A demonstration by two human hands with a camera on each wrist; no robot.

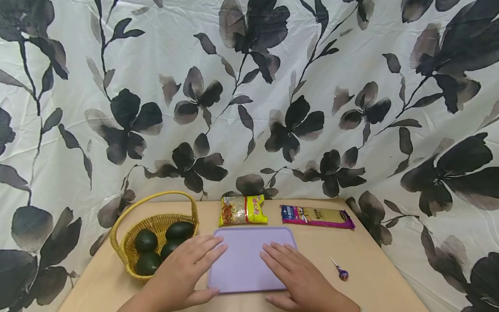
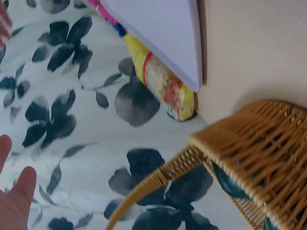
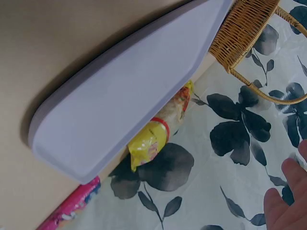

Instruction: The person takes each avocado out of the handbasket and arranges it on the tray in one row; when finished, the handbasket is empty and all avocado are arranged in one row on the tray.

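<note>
A pale purple tray point(image 1: 241, 260) lies flat near the front of the table. My left hand point(image 1: 187, 271) hovers over its left edge, fingers extended and holding nothing. Over the right edge is my right hand point(image 1: 300, 275), likewise straight-fingered and without anything in it. Left of the tray stands a yellow wicker basket point(image 1: 160, 221) with a tall handle, holding several dark green avocados point(image 1: 146, 240). The left hand partly hides the basket's right side. In the right wrist view, the tray point(image 3: 124, 91) carries nothing on the part that shows.
Behind the tray lies a yellow food packet point(image 1: 243, 210) with a clear window. A long purple and gold packet point(image 1: 317, 217) rests at the back right. Closer on the right is a wrapped lollipop point(image 1: 343, 274). A floral curtain point(image 1: 249, 130) hangs behind the table.
</note>
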